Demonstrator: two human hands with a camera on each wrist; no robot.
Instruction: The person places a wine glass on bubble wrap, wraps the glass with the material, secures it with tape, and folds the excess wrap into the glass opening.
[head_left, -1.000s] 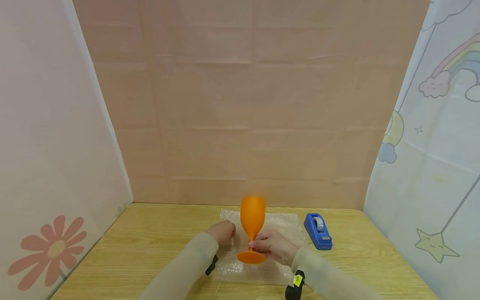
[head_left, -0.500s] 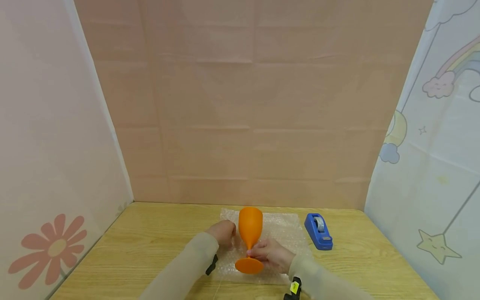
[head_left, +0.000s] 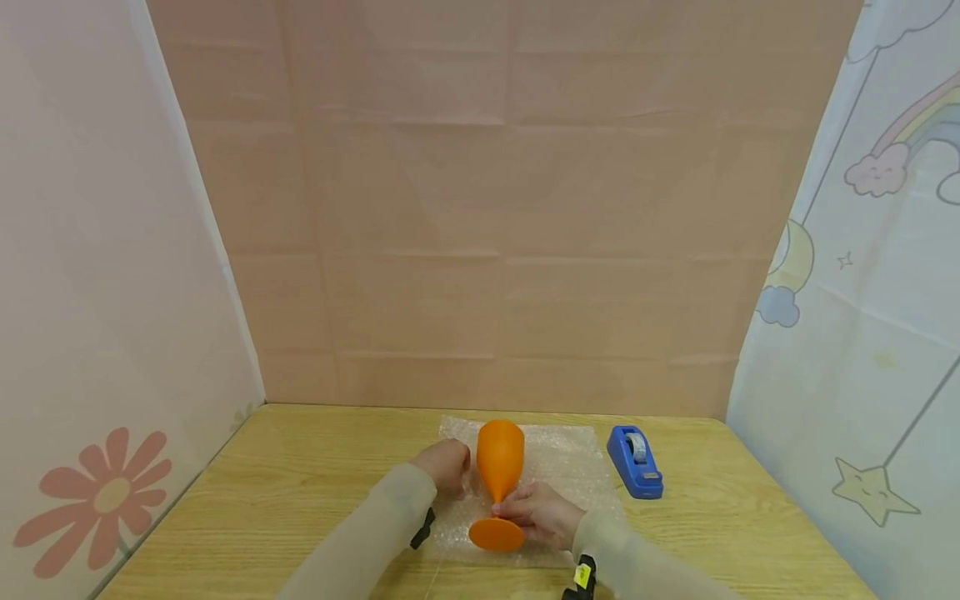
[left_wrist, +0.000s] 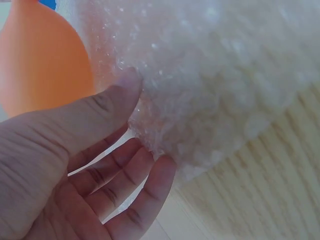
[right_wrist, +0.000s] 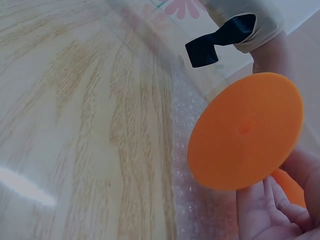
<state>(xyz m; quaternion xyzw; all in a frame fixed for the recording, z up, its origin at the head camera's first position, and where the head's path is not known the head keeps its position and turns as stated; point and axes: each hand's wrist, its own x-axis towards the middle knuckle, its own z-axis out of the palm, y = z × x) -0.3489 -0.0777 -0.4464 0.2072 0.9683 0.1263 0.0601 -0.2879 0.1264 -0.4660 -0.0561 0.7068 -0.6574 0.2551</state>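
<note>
An orange goblet (head_left: pixel 500 457) is tilted over the bubble wrap (head_left: pixel 566 467), its bowl pointing away and its round foot (right_wrist: pixel 245 132) toward me. My right hand (head_left: pixel 546 513) pinches its stem just above the foot; whether the bowl touches the wrap I cannot tell. My left hand (head_left: pixel 444 467) is at the sheet's left side. In the left wrist view, its thumb and fingers (left_wrist: pixel 120 95) pinch the edge of the bubble wrap (left_wrist: pixel 200 90), with the goblet's orange bowl (left_wrist: pixel 45 60) beside the thumb.
A blue tape dispenser (head_left: pixel 636 463) with a roll of clear tape stands right of the sheet. The wooden table (head_left: pixel 300 475) is bounded by a brown backdrop (head_left: pixel 480 250) and patterned side panels. Dark straps (head_left: pixel 424 530) sit on both wrists.
My right hand has lowered the goblet and drawn it slightly toward me, and its foot has tipped up to face me more. The left hand stays at the sheet's left side.
</note>
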